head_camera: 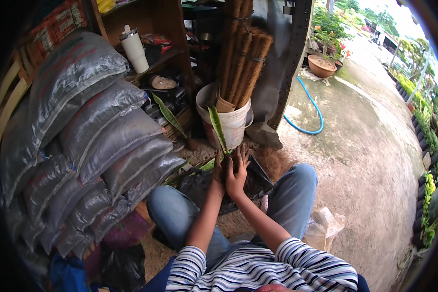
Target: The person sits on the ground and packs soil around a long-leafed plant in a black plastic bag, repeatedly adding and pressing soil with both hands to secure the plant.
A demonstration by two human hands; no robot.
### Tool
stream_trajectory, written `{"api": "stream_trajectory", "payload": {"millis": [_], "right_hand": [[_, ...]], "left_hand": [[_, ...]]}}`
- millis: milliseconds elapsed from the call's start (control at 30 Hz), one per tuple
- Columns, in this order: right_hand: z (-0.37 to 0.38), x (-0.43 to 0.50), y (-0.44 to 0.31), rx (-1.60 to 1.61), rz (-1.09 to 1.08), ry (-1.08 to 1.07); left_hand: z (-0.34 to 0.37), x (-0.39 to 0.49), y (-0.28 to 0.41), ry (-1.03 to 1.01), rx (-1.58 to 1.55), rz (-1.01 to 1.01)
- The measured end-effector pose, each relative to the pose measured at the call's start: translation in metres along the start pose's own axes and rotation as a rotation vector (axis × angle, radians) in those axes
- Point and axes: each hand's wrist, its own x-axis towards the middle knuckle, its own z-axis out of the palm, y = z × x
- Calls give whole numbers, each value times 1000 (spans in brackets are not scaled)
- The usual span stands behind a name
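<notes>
Both of my hands are raised close together between my knees, around the base of a small snake plant with an upright, yellow-edged leaf. My left hand is on the plant's left side, and my right hand is on its right, fingers extended. What lies between the palms is dark and mostly hidden. Under the hands is a black plastic sheet or bag with dark soil, and more variegated leaves lie at its left. Another snake plant cutting leans near the shelf.
A white bucket holds coir poles. Filled grey sacks are stacked at the left. A white tumbler stands by the wooden shelf. Brown fibre, a blue hose and a clear plastic bag lie on the right.
</notes>
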Motion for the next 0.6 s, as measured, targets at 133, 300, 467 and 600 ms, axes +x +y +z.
{"api": "stream_trajectory", "payload": {"millis": [133,300,467,600], "right_hand": [[-4,-13,-3,-34,227,-58],[-14,19,21,-67,397,-319],[-13,18,41,-455,521,-388],[-12,16,76,-177,733,-454]], "left_hand": [[30,-9,32,34,1719,319],[9,0,27,507,2392,903],[8,-4,38,799,2431,1115],[6,-8,50,704,2462,1190]]}}
